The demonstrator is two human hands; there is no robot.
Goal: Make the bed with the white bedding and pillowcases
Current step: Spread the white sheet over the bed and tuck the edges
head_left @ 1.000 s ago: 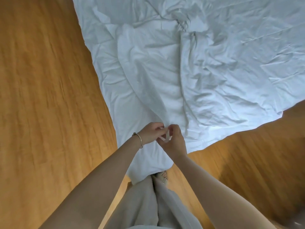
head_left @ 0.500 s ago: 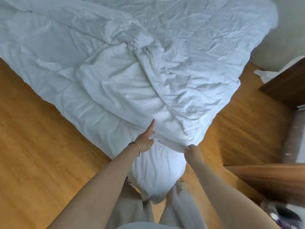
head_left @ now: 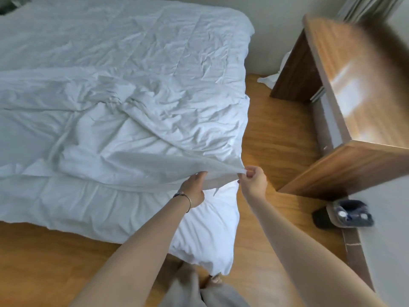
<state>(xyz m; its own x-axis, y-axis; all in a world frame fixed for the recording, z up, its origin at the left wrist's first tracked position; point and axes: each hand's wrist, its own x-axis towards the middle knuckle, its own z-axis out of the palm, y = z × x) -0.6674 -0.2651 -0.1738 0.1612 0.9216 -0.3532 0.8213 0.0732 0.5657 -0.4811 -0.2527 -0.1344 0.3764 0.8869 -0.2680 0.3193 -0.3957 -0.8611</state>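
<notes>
Your right hand (head_left: pixel 253 182) pinches the corner of the white duvet cover (head_left: pixel 137 120) at the bed's foot, while your left hand (head_left: pixel 193 188) slips under its lifted edge, grip unclear; the cloth is light, limp, creasing, so hold the seamed corners

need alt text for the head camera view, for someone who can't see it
Seen from above, a person's right hand pinches the corner of a white duvet cover and lifts it off the bed, while the left hand reaches under the raised edge. A wooden cabinet stands to the right on the wooden floor.
</notes>
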